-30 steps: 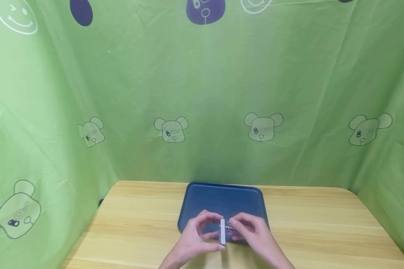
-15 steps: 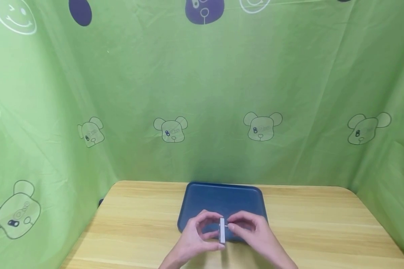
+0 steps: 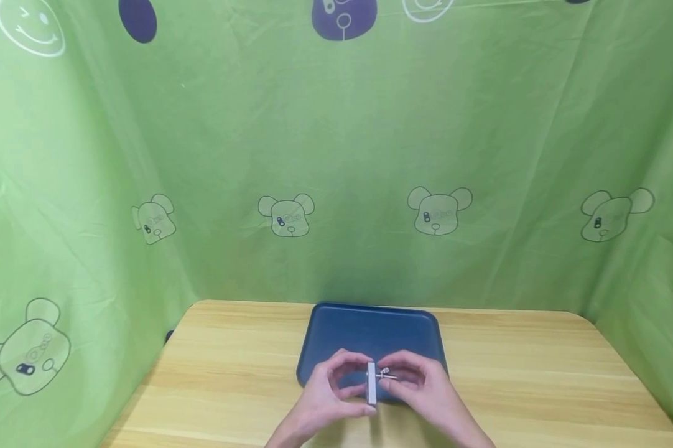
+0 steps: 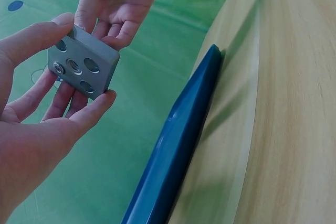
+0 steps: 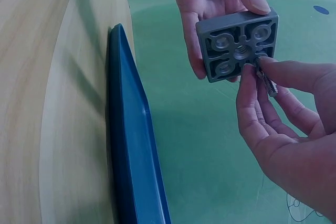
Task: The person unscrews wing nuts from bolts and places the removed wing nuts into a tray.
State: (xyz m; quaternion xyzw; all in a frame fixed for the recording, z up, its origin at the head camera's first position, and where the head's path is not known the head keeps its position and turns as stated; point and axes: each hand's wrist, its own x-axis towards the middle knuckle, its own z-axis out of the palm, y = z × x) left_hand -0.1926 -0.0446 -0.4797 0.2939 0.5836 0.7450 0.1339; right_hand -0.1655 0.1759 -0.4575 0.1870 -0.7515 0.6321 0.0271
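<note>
The block (image 3: 371, 384) is held upright, off the table (image 3: 219, 367) and over the near part of the tray (image 3: 370, 330). The left hand (image 3: 322, 393) grips it by opposite edges, thumb against fingers, leaving both broad faces exposed. A screw (image 5: 272, 89) passes through one corner hole; its head (image 4: 59, 68) sits on the left-hand side and its threaded end projects toward the right hand (image 3: 426, 387). The right fingers curl about the screw and its small nut (image 3: 385, 372) — contact or a slight gap cannot be told.

Clearances: the wrist views show the block well apart from the tray rim. The table extends past the tray on both sides, and its far edge meets the curtain (image 3: 364, 155) just behind the tray.

Visibility: the head view shows the block edge-on (its holes appear only in the wrist views). The hands hide part of the near tray rim. The forearms and near table edge are cut off — and the nut's shape is hard to make out.
</note>
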